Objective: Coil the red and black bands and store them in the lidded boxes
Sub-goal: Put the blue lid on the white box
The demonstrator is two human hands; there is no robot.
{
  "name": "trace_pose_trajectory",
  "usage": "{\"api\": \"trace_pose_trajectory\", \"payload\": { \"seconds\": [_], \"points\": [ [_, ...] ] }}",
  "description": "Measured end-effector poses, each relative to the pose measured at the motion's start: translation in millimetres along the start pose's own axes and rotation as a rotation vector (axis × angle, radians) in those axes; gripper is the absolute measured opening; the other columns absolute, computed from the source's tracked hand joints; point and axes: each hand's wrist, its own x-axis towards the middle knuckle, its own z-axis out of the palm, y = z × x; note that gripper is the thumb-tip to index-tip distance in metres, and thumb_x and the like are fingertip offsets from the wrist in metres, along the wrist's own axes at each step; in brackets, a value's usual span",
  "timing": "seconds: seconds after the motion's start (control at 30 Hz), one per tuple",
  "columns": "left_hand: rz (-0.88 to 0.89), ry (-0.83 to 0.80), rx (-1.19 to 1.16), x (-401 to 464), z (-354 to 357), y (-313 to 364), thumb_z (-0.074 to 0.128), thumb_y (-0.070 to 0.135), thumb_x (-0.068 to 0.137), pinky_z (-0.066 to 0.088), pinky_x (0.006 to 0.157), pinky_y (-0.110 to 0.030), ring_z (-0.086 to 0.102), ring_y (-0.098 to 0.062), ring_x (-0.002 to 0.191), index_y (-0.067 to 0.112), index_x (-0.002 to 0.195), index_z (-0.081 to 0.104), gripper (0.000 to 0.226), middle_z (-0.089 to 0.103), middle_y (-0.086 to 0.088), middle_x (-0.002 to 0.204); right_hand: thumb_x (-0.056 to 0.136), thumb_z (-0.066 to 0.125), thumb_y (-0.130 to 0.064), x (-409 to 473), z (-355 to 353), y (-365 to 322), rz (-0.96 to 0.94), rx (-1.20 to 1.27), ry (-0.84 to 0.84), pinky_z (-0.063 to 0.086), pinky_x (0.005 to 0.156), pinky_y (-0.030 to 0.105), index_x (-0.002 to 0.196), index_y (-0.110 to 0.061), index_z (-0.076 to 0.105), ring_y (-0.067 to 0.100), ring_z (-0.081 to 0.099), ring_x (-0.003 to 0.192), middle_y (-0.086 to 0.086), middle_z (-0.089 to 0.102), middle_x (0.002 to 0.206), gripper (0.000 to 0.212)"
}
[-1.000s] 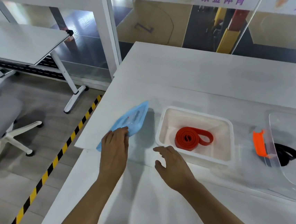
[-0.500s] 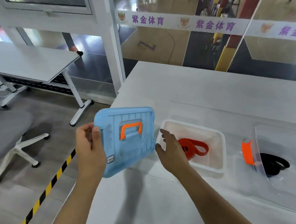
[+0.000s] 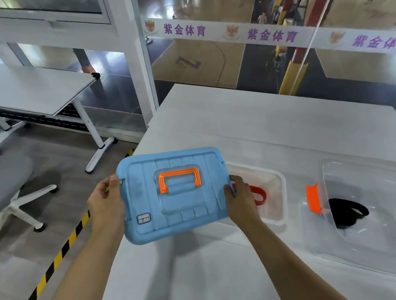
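A: Both hands are clamped on the blue lid (image 3: 174,195): left hand (image 3: 105,207) pinching its left edge, right hand (image 3: 239,198) curled round its right edge, holding it up just left of the white box (image 3: 277,190)

B: How will it handle?

A: Light, stiff, probably a bit slick; the short edges seem the sensible grip. The soft red band (image 3: 259,194) lies coiled in the white box, the black band (image 3: 348,211) inside the clear box (image 3: 376,205) to its right

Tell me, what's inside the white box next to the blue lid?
A red band lies inside the white box. Only its right loop shows; the right hand and the blue lid cover the rest.
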Motion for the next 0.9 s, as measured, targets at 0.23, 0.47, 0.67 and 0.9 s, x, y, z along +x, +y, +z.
{"api": "trace_pose_trajectory", "payload": {
  "seconds": [0.23,0.47,0.67,0.9],
  "points": [
    [-0.048,-0.331,0.401,-20.3,51.7,-42.1,0.049,0.031,0.095,0.047,0.08,-0.036,0.062,-0.035,0.105,0.02,0.137,0.057,0.045,0.059,-0.014,0.122,0.109,0.048,-0.022,-12.4,-31.9,53.0,0.128,-0.005,0.132,0.041,0.082,0.026,0.135,-0.018,0.058,0.014,0.056,0.096,-0.008,0.059,0.108,0.029],
    [-0.056,-0.463,0.381,-29.6,114.0,-57.1,0.063,0.009,0.094,0.042,0.078,-0.028,0.057,-0.019,0.1,0.014,0.138,0.045,0.048,0.059,-0.004,0.136,0.094,0.058,-0.016,-11.6,-61.0,89.7,0.201,-0.088,0.243,0.056,0.092,0.048,0.146,-0.018,0.047,0.032,0.063,0.108,0.01,0.065,0.122,0.053],
    [0.059,-0.724,0.561,-28.9,152.5,-73.8,0.052,0.004,0.096,0.043,0.093,-0.028,0.057,-0.028,0.12,0.017,0.152,0.039,0.059,0.055,-0.01,0.145,0.097,0.053,-0.014,-6.9,-65.5,109.3,0.25,-0.171,0.244,0.054,0.097,0.049,0.147,-0.013,0.046,0.034,0.06,0.113,0.013,0.064,0.124,0.051],
    [0.149,-0.762,0.63,-22.3,156.8,-108.5,0.037,0.004,0.105,0.02,0.124,-0.032,0.025,-0.024,0.154,0.017,0.162,0.017,0.061,0.021,-0.004,0.169,0.105,0.044,-0.016,-9.4,-58.4,125.4,0.204,-0.262,0.184,0.054,0.092,0.044,0.161,-0.016,0.03,0.029,0.057,0.115,0.013,0.055,0.134,0.058]
  ]
}}
